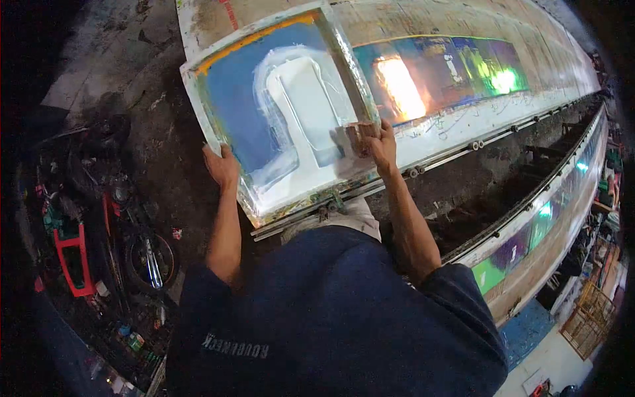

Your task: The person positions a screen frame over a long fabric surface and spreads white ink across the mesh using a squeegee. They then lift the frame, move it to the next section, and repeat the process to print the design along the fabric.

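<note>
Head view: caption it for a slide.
Both hands, left and right, grip a screen frame on a long table.

Dark navy short-sleeved shirt (pixel 331 317), grey lettering at hem; bare forearms.

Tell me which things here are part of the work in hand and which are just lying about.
In use:
left hand
right hand
printing screen frame
squeegee
long print table

Lying about:
red frame
clutter on the dark floor
</note>
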Available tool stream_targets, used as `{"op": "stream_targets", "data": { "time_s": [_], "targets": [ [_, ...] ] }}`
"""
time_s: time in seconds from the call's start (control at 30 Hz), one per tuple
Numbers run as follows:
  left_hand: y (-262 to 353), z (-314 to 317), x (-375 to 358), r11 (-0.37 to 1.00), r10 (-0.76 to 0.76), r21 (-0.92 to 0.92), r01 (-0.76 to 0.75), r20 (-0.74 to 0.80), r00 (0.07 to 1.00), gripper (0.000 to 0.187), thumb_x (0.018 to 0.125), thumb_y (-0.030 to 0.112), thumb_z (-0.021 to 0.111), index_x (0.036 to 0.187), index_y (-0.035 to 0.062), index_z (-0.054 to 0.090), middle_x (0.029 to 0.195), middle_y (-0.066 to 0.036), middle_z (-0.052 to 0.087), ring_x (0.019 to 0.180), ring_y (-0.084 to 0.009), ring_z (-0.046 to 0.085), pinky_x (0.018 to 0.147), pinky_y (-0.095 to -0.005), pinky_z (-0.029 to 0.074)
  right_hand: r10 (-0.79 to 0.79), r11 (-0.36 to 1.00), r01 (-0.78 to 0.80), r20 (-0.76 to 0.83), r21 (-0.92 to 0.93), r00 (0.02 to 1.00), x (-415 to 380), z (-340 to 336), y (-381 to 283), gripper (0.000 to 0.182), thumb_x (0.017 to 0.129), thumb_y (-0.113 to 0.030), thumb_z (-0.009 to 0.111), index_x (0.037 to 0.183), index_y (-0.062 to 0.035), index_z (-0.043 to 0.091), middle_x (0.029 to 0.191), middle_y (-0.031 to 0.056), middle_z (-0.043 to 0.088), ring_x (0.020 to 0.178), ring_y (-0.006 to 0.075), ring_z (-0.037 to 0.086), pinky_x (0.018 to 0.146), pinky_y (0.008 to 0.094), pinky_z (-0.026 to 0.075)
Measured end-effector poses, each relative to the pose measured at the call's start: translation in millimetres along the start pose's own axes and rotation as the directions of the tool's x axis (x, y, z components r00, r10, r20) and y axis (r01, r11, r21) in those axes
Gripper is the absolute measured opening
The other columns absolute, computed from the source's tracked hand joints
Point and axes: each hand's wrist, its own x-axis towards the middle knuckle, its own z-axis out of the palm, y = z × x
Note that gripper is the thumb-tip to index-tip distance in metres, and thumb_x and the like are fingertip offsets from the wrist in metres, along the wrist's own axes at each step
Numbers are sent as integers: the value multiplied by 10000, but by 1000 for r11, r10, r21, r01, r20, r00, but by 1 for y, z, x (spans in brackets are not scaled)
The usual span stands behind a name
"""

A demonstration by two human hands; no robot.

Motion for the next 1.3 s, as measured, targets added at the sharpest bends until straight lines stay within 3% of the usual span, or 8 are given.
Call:
{"op": "stream_targets", "data": {
  "time_s": [0.13,0.4,0.5,0.67,0.9,1.13,1.23,1.3],
  "targets": [
    [-24,20,3,988,12,152,-22,63,998,496,977,233,654,1345,-69,516,1259,-303,564,1190,-485,546,1040,-562,423,-19,914,-2,-46,-406,999,25,1,40,884,750,-224,754,1497,39,360,1152,147,749,1067,270,697,994,359,509],
    [-42,19,-46,961,162,244,-131,-110,981,467,966,305,674,1232,-56,541,1172,-288,555,1132,-495,536,966,-578,428,3,980,-15,-58,-200,998,-13,18,-16,437,869,-289,791,1129,54,714,1175,127,674,1137,272,639,1016,353,475],
    [-27,0,-64,986,-33,166,23,60,998,483,968,330,674,1209,-61,526,1140,-298,536,1090,-506,527,951,-580,422,-190,307,197,143,-931,971,-57,49,-53,317,812,-202,782,1120,-125,774,1219,119,692,1240,382,582,1151,661,296],
    [-29,-2,-67,983,-59,180,41,97,994,481,972,345,670,1184,-54,504,1095,-290,515,1070,-508,515,940,-583,416,-98,121,744,738,-657,667,69,138,-116,226,929,-133,610,1058,-213,779,1063,29,764,1071,240,700,1189,680,228],
    [-19,-9,-63,988,-56,152,40,109,992,453,976,313,663,1197,-43,493,1105,-275,500,1073,-493,514,933,-581,418,-468,206,756,616,-622,634,73,153,-76,132,837,-186,732,969,-181,747,940,66,712,917,292,679,974,504,460],
    [-21,-5,-65,986,-39,166,27,69,997,419,958,282,682,1172,-30,503,1104,-281,501,1059,-500,523,905,-581,436,-167,192,685,665,-703,728,-48,73,-55,169,863,-175,702,1021,-194,761,965,33,713,976,244,669,1142,570,347],
    [-22,-5,-60,993,-40,115,32,70,997,432,935,287,710,1146,-32,509,1078,-285,521,1027,-508,539,880,-588,443,1,197,687,701,-700,714,1,86,-87,197,957,-277,622,1059,-251,789,1037,17,737,1075,230,686,1191,697,187],
    [-25,-5,-58,995,-40,92,33,71,997,442,915,287,731,1126,-32,511,1058,-286,541,1009,-513,552,863,-590,447,-33,118,773,775,-624,631,67,118,-102,215,954,-263,599,1065,-243,782,1059,52,742,1062,252,696,1146,666,312]
  ]
}}
